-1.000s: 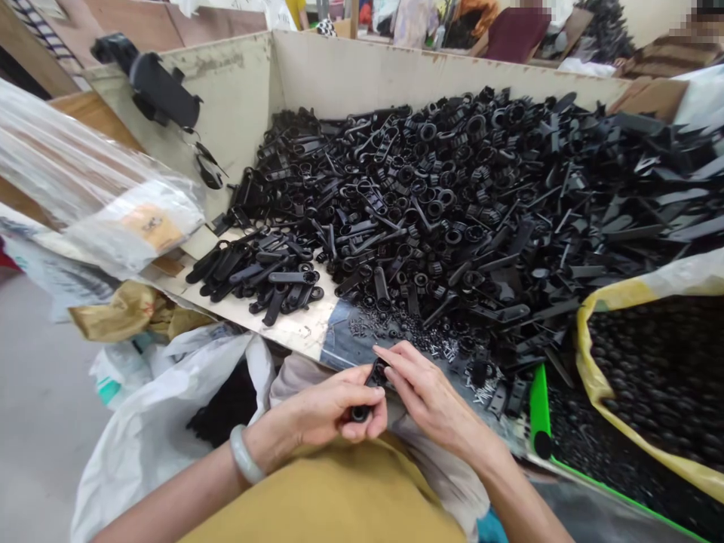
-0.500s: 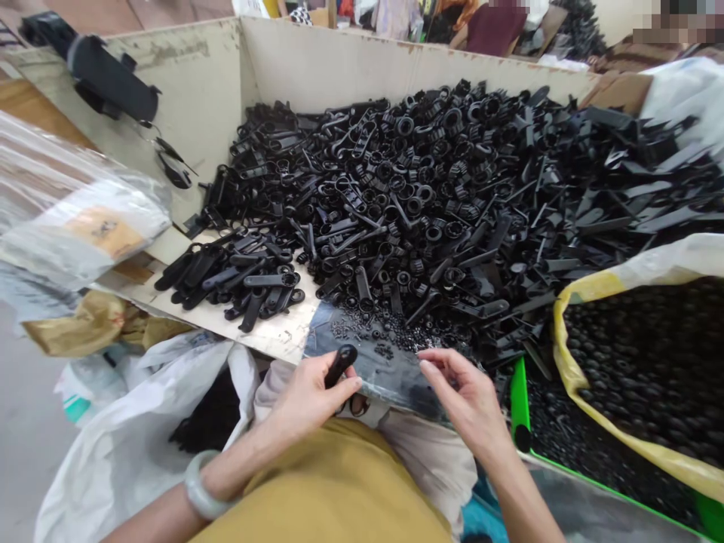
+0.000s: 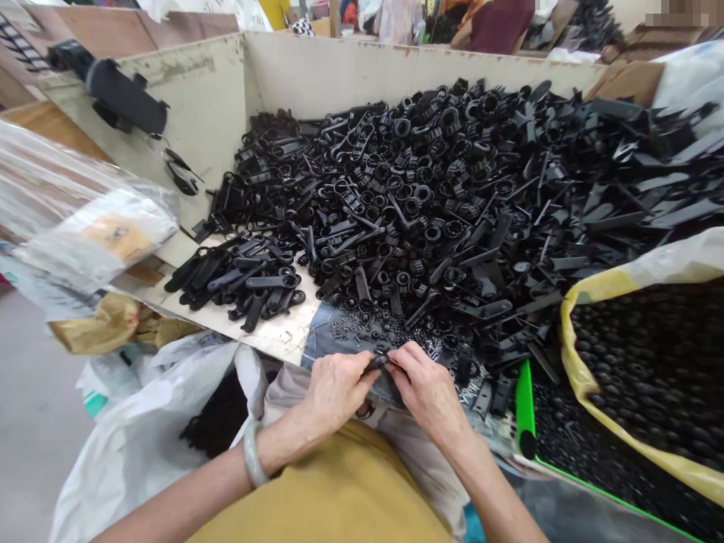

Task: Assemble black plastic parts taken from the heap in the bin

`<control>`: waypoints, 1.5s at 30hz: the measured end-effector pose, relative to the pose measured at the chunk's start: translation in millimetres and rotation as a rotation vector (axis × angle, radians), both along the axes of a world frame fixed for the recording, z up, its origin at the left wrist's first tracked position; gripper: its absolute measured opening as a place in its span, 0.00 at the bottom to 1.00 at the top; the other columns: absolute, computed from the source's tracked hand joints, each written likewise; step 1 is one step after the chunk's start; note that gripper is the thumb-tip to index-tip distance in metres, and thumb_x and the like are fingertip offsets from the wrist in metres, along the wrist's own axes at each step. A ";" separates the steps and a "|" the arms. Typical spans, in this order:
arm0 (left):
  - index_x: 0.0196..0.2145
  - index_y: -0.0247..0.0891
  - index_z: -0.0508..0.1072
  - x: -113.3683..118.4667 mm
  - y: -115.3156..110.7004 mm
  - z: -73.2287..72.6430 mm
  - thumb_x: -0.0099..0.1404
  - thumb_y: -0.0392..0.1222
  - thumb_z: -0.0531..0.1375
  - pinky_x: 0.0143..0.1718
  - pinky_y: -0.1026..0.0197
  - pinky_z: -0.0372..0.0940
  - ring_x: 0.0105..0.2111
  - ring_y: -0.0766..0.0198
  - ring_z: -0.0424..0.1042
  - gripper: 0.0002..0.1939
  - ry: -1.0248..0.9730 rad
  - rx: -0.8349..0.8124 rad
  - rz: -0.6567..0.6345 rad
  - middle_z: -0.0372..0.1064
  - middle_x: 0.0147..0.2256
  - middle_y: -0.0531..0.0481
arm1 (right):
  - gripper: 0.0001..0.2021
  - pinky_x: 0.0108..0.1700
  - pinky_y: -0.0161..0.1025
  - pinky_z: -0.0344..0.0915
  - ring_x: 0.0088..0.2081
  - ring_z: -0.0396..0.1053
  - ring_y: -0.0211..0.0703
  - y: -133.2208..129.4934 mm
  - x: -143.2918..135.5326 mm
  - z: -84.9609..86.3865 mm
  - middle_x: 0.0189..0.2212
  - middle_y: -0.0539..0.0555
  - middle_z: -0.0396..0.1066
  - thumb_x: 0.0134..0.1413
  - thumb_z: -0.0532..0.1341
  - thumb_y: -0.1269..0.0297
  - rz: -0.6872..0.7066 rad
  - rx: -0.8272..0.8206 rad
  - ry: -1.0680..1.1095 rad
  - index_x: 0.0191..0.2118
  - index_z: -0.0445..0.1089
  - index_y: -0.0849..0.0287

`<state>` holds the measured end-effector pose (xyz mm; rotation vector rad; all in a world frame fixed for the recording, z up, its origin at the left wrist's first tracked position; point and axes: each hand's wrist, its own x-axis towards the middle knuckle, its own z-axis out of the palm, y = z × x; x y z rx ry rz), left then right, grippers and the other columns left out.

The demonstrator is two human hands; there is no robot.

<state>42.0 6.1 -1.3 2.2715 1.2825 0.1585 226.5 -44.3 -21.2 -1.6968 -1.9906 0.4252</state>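
Observation:
My left hand [image 3: 338, 386] is closed round a black plastic part [image 3: 378, 361] with a rounded end, held above the front edge of the bench. Against that end my right hand [image 3: 423, 385] is pinched, its fingertips meeting the part. Whatever tiny piece lies between the right fingers is too small to make out. Just beyond both hands, small black bits [image 3: 370, 328] are scattered over a dark sheet [image 3: 322, 339]. Farther left, several black handle-like parts [image 3: 249, 279] with ring ends lie on the pale board.
A large heap of black plastic parts [image 3: 396, 188] fills the walled bin [image 3: 339, 64]. To the right stand a yellow-rimmed sack [image 3: 571, 324] of round black pieces and a green-edged tray [image 3: 524, 407]. A white bag [image 3: 113, 467] hangs at left. A person [image 3: 501, 26] is at the back.
My right hand has moved left and come up to the black part. My left hand has shifted right and turned the part's end toward it. The view has tilted slightly.

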 end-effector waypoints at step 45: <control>0.34 0.35 0.78 -42.5 13.0 18.5 0.61 0.53 0.66 0.25 0.64 0.56 0.22 0.67 0.61 0.16 -0.771 -0.715 0.369 0.63 0.20 0.56 | 0.11 0.33 0.37 0.69 0.31 0.74 0.43 5.7 -29.2 15.6 0.32 0.54 0.78 0.65 0.63 0.55 -0.118 -0.098 0.590 0.38 0.79 0.56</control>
